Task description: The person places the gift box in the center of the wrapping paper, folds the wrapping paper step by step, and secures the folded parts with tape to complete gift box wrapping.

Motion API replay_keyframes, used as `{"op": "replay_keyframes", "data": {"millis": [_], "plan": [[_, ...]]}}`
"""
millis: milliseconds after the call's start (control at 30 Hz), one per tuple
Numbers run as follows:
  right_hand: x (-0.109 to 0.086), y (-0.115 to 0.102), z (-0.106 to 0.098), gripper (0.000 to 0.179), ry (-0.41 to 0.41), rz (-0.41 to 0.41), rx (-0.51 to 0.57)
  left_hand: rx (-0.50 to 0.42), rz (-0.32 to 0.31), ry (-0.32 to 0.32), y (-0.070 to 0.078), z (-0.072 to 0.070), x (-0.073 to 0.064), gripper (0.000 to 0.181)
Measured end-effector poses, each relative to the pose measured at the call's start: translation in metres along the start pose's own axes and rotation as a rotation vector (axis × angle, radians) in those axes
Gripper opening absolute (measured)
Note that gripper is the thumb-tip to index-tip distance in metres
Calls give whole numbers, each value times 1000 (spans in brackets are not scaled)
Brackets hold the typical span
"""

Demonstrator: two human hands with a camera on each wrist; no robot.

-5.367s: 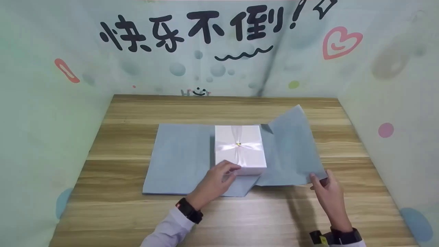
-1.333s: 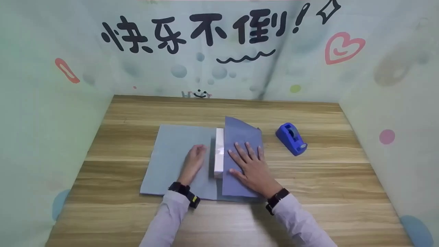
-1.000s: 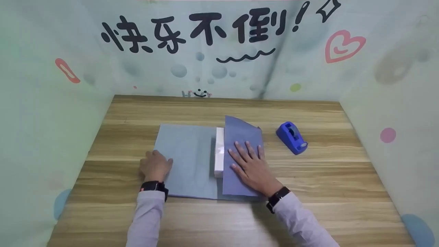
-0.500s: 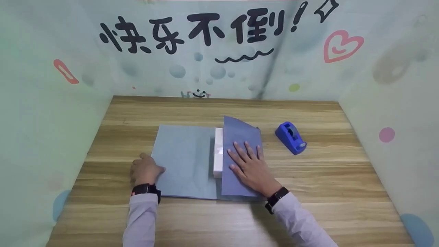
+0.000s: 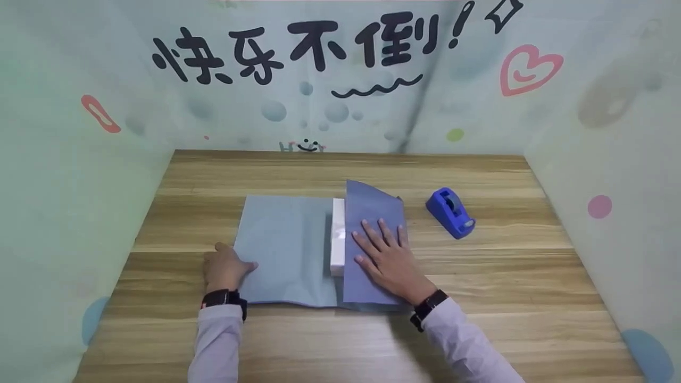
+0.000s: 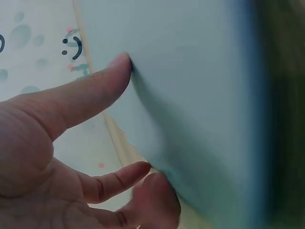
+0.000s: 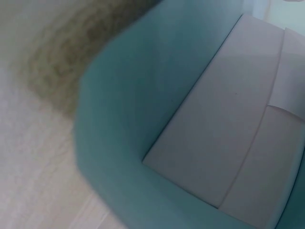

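A sheet of blue wrapping paper (image 5: 287,250) lies on the wooden table (image 5: 340,340). Its right flap (image 5: 372,207) is folded over a white gift box (image 5: 338,239), of which only a left strip shows. My right hand (image 5: 385,255) lies flat on that flap with fingers spread, pressing it onto the box. My left hand (image 5: 226,266) is at the paper's left edge and pinches it. In the left wrist view my thumb (image 6: 95,90) meets the paper (image 6: 190,95) and the fingers curl at its edge. The right wrist view shows the box (image 7: 228,143) wrapped in paper (image 7: 143,95).
A blue tape dispenser (image 5: 450,213) stands on the table to the right of the box. Printed fabric walls (image 5: 69,186) close in the table at the left, back and right. Bare wood lies along the near edge and behind the paper.
The right flap, held up earlier, now lies over the box under my flat right hand. My left hand moved from beside the box to the paper's left edge and took hold of it.
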State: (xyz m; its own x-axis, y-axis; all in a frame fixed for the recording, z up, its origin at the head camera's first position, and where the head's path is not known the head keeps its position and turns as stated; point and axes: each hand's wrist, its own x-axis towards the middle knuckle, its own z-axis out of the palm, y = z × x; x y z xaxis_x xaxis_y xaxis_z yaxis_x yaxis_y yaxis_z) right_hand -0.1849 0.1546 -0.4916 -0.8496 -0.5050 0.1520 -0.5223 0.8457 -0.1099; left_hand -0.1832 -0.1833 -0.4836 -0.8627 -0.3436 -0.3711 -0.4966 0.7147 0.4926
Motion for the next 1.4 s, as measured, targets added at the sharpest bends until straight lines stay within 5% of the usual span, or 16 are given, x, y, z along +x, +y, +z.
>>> {"op": "replay_keyframes", "data": {"millis": [100, 233, 433, 633, 800, 933, 1133, 1233, 1400], "plan": [[1, 0, 0, 52, -3, 1, 7, 18, -21, -43, -1, -3, -1, 75], [1, -1, 0, 52, 0, -4, 20, 83, 36, -72, -4, -11, -2, 59], [2, -1, -1, 52, -5, -6, 28, -4, 223, -60, 5, -38, -16, 45], [2, -1, -1, 53, -9, -13, 13, -88, 432, -88, 33, -70, -36, 29], [3, -1, -3, 53, -14, -13, 8, -151, 584, -111, 60, -80, -51, 30], [3, -1, -2, 53, -7, -16, 3, -223, 677, -114, 83, -72, -58, 25], [5, -2, -1, 52, -6, -25, -4, -381, 722, -140, 120, -44, -68, 20], [4, -1, -1, 49, 3, -28, -21, -580, 717, -192, 137, -23, -70, 19], [2, 1, -1, 45, 15, -35, -57, -1001, 607, -359, 152, 18, -70, 18]]}}
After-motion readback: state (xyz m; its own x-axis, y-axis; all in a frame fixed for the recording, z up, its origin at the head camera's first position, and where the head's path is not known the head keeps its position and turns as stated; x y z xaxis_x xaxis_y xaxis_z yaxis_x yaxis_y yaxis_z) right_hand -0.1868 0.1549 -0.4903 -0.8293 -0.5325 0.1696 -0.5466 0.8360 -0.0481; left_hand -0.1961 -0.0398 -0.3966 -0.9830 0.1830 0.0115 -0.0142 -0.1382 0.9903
